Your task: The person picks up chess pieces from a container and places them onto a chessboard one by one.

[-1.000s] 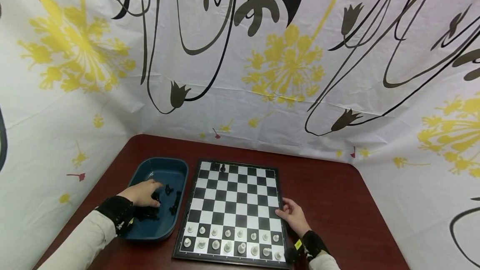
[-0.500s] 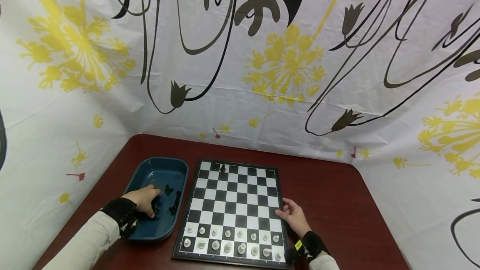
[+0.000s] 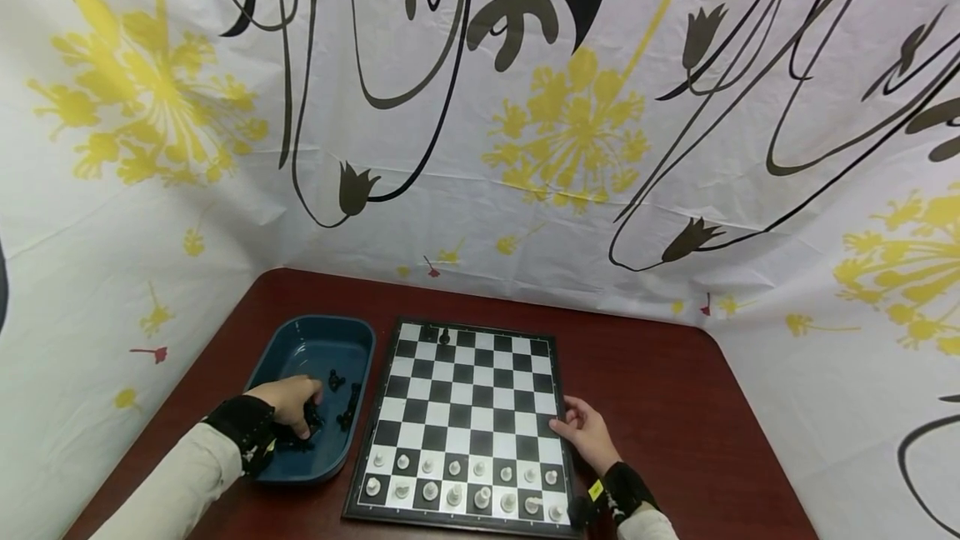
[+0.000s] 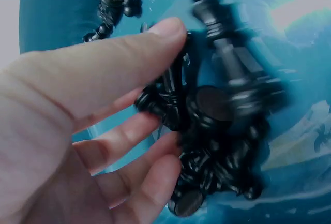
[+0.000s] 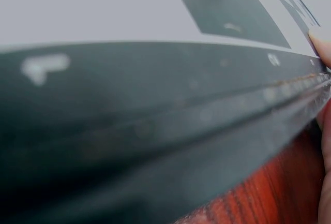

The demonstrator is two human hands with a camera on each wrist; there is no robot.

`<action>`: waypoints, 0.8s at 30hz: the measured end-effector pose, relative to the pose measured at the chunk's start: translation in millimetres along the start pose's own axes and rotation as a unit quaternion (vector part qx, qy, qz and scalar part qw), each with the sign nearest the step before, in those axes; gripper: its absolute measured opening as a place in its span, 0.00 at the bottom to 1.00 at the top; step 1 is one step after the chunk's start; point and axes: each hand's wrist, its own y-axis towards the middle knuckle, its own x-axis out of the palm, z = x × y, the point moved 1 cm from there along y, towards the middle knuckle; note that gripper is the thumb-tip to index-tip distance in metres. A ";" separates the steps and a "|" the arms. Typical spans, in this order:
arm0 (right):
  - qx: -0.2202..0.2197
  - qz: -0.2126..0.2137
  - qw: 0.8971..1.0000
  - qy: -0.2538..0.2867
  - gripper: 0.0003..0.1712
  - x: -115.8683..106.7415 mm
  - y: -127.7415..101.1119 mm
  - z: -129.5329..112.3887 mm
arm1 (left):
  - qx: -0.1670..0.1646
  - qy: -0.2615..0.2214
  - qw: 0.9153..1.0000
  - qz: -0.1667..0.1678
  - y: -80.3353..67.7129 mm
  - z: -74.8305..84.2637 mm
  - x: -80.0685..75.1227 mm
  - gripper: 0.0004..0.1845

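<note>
- The left hand (image 3: pixel 288 402) reaches down among black chess pieces (image 4: pixel 214 167), thumb and fingertips apart with pieces in the gap; whether any is pinched cannot be told, though that spread would suit picking one from a heap.
- Just beyond its thumb lies a tall black chess piece (image 4: pixel 232 74), blurred; king or queen is unclear.
- Around this hand, the blue tray (image 3: pixel 330 354) probably serves to stop loose pieces rolling away.
- The right hand (image 3: pixel 588 436) grips the edge of the chessboard (image 3: pixel 472 394), thumb on top and fingers at the side, likely to steady it; the board spreads leftward from this hand, toward the tray.
- Left of the right hand and nearer the person, white chess pieces (image 3: pixel 482 497) stand in two rows, seemingly ordered as for a game.
- Farther ahead of it, on the board's far row, sit two black chessmen (image 3: pixel 444 337).
</note>
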 end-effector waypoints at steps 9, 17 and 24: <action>0.004 -0.001 1.000 -0.006 0.32 -0.2 -0.1 0.3 | 0.028 -0.032 0.999 -0.023 -0.1 0.9 1.1 0.13; -0.006 -0.002 1.000 -0.004 0.32 0.1 -0.3 1.4 | 0.027 -0.034 0.999 -0.024 1.4 0.4 2.4 0.12; -0.007 -0.001 1.000 -0.001 0.32 -0.2 -0.4 1.7 | 0.021 -0.048 0.998 -0.036 1.1 0.8 3.1 0.11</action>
